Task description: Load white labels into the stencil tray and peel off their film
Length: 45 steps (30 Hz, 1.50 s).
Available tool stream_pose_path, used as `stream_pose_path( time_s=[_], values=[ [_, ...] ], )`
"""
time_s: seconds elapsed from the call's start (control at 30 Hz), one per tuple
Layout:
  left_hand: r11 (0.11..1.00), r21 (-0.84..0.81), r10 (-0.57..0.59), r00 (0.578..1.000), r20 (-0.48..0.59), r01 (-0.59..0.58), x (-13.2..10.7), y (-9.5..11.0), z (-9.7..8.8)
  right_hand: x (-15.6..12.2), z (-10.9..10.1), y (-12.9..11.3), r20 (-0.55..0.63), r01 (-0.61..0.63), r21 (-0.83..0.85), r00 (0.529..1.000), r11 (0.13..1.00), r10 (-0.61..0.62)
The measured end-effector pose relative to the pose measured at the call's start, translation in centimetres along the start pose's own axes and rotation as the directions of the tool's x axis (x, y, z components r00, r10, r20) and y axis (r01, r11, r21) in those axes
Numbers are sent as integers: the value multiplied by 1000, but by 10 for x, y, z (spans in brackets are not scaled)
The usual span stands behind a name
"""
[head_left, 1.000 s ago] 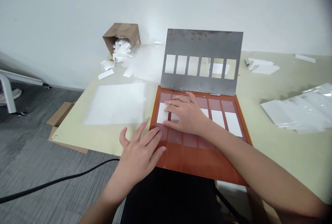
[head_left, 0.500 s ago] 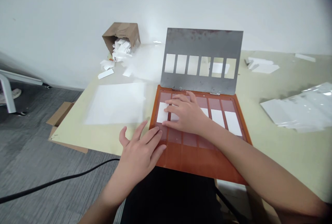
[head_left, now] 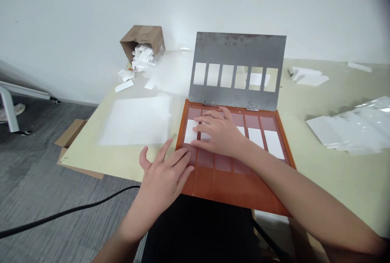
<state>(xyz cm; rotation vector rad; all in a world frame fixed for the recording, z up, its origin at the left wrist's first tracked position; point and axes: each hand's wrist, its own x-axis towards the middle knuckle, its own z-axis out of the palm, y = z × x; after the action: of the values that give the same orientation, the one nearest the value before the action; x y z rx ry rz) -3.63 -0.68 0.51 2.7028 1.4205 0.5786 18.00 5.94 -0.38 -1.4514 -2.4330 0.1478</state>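
Observation:
An orange-brown tray (head_left: 231, 192) with long slots lies at the table's front edge. Hinged to its back, a grey metal frame (head_left: 240, 47) with a row of rectangular windows stands raised. White cards lie in the slots, among them the leftmost card (head_left: 191, 132) and the rightmost card (head_left: 274, 144). Over the left slots my right hand (head_left: 217, 133) lies palm down, fingers spread, its fingertips at the leftmost card; it hides some of the cards. My left hand (head_left: 166, 173) rests at the tray's left front corner, fingers spread, fingertips at its edge.
A cardboard box (head_left: 143, 33) spilling white pieces sits at the back left. White sheets (head_left: 137, 120) lie left of the tray. Plastic-wrapped white sheets (head_left: 350, 129) and a small stack of white cards (head_left: 309, 76) are on the right. A black cable (head_left: 76, 211) crosses at lower left.
Hardly anything differs. The fingers of my left hand have shifted very slightly at the tray's corner; my right hand keeps its place over the cards.

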Motion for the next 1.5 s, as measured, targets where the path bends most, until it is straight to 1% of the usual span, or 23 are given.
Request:
stream_pose_path(
  time_s=[0.17,0.37,0.63,0.87,1.0,1.23,1.33,1.5],
  values=[
    [999,48,26,1000,-12,-26,0,0,1,0,-5,-2,9,-12,30,1000,999,12],
    [998,64,11,1000,10,-12,7,-3,6,0,-6,-2,5,1,42,1000,999,-1],
    [998,23,-53,994,97,51,23,-5,12,1,-12,-2,55,-3,90,999,996,-2],
    [995,39,-94,989,112,90,41,-9,16,1,-14,-2,63,6,90,998,996,-12],
    [988,55,-150,982,115,145,50,-9,15,1,-14,-2,77,1,96,997,995,-8],
    [974,67,-224,967,120,218,55,-11,13,3,-6,-1,0,26,79,1000,997,-26],
    [968,74,-245,961,125,238,55,-13,13,4,-4,-2,-14,29,65,1000,997,-28],
    [965,87,-255,962,103,246,56,-13,14,7,2,-3,-48,42,-21,998,999,-43]
  ],
)
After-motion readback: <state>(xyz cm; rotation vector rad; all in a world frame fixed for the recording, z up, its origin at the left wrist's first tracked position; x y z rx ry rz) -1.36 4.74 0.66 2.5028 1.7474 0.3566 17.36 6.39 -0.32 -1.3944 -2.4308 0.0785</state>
